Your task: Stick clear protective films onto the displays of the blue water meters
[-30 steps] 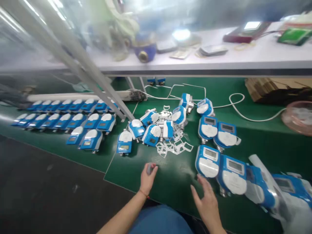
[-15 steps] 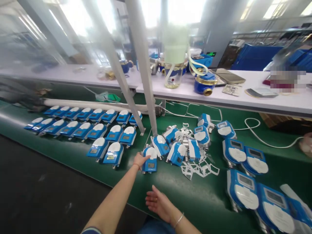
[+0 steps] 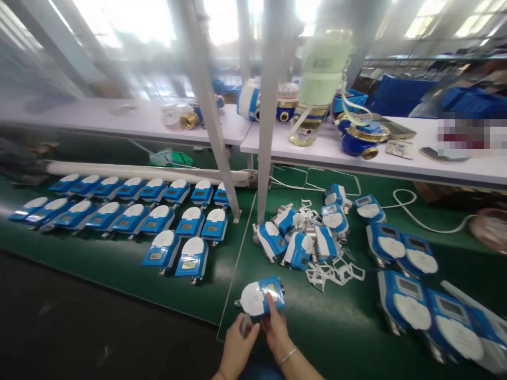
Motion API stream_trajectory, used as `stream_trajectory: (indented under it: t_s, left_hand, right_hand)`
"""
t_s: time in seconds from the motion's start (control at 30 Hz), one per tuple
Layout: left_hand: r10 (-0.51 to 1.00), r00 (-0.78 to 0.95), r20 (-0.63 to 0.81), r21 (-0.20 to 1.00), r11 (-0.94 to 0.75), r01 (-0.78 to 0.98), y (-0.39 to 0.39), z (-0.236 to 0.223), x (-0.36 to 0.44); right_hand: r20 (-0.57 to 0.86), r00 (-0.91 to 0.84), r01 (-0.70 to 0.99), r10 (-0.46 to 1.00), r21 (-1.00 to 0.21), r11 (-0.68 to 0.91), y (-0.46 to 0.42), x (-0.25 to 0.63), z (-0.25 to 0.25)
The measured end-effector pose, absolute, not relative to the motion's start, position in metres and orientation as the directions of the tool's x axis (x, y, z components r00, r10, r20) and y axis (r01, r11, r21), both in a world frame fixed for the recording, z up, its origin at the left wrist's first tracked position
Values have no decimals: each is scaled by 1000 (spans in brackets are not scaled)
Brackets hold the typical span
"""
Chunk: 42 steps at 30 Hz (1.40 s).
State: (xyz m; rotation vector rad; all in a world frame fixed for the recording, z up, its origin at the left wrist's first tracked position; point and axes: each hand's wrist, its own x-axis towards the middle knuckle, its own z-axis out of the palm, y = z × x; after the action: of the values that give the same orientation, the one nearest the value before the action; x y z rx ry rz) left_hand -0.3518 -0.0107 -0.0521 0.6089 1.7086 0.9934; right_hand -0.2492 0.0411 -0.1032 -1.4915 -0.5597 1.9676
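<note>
Both my hands are at the bottom middle, over the green mat [image 3: 340, 338]. My right hand [image 3: 276, 331], with a thin bracelet at the wrist, grips a blue-and-white meter [image 3: 260, 296] that lies on its side with its small screen facing up. My left hand [image 3: 236, 345] is closed round a small grey object [image 3: 244, 323] just below the meter's white cap. Just beyond lies a loose heap of the same meters [image 3: 301, 237] among white plastic scraps [image 3: 336, 272].
Rows of meters [image 3: 119, 208] are laid out on the left mat. Larger meters [image 3: 412, 306] lie at the right. Two slanted grey posts [image 3: 222, 158] rise from the mat. A white shelf [image 3: 158, 124] behind carries brass-and-blue meters and a bottle [image 3: 317, 89]. A white cable [image 3: 412, 211] runs behind.
My left hand took a meter from the edge of the heap and drew it toward me. My right hand came up and gripped it. The view tilted up slightly.
</note>
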Motion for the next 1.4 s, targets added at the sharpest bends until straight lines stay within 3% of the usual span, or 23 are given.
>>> stream_trajectory:
  t_s: [0.1, 0.23, 0.4, 0.47, 0.53, 0.67, 0.83, 0.97, 1.13, 1.3, 1.4]
  left_hand:
    - [842, -315, -438, 877, 477, 59, 11, -56, -371]
    - [859, -239, -453, 865, 488, 114, 48, -82, -352]
    - [830, -231, -507, 843, 534, 68, 38, -104, -330]
    - [813, -248, -527, 835, 550, 31, 26, -105, -329]
    - [794, -273, -544, 826, 563, -8, 16, -104, -329]
    - [745, -336, -576, 807, 584, -87, 6, -98, -326]
    - [677, -406, -614, 778, 606, -168, 8, -95, -328]
    - [669, -339, -662, 747, 623, -229, 12, -95, -331]
    - [683, -276, -677, 736, 615, -282, 15, -101, -329]
    - [701, -218, -679, 732, 624, -273, 26, -115, -310]
    - [712, -189, -677, 734, 633, -245, 39, -126, -287]
  right_hand:
    - [-691, -122, -46, 713, -713, -699, 42, -220, -103]
    - [-616, -156, 287, 772, -776, -561, 57, -185, -94]
    - [-393, -160, 714, 905, -679, -169, 122, -137, -61]
    - [-302, -262, 798, 917, -602, 30, 166, -123, -48]
    - [-279, -437, 813, 855, -529, 244, 214, -118, -40]
    - [-347, -732, 680, 586, -420, 601, 283, -138, -40]
    - [-398, -861, 471, 316, -391, 791, 307, -165, -48]
    - [-357, -894, 422, 272, -461, 781, 313, -155, -36]
    - [-231, -856, 497, 462, -614, 614, 289, -90, -1]
    - [-201, -509, 584, 837, -795, 164, 197, -15, 2]
    - [-313, -251, 443, 916, -878, -179, 131, 7, -24]
